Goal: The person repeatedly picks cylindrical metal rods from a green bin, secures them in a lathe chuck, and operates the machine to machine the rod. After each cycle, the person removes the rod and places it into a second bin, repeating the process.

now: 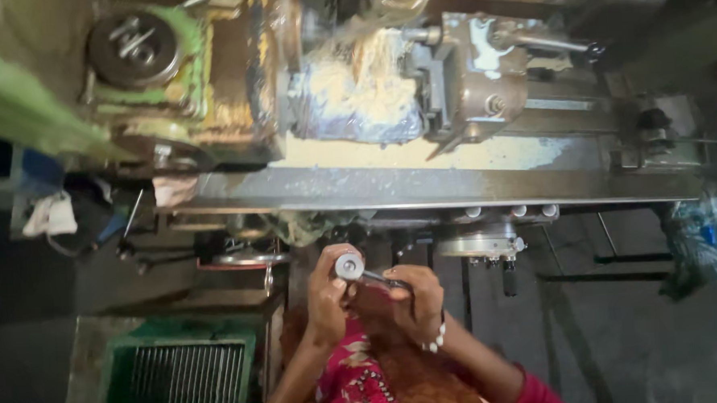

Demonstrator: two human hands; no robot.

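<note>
Hands at lathe, near side.
Left hand [328,295] fingers grasp a round metal part [348,266]; right hand [415,297] fingers clench a dark tool [384,280] touching it.

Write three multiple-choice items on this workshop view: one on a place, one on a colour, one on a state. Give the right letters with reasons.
1. Where is the small round silver metal part?
A. On the lathe bed
B. In the fingers of the left hand
C. In the crate

2. What colour is the slatted plastic crate at lower left?
A. Green
B. Red
C. White

3. What is the right hand doing?
A. Hanging empty
B. Resting on the machine
C. Gripping a thin dark tool that points at the part

Answers:
1 B, the left fingers close round the part, held up in front of the grey metal lathe.
2 A, its rim and walls are green.
3 C, the fingers are shut round the tool, whose tip reaches the part.
</note>
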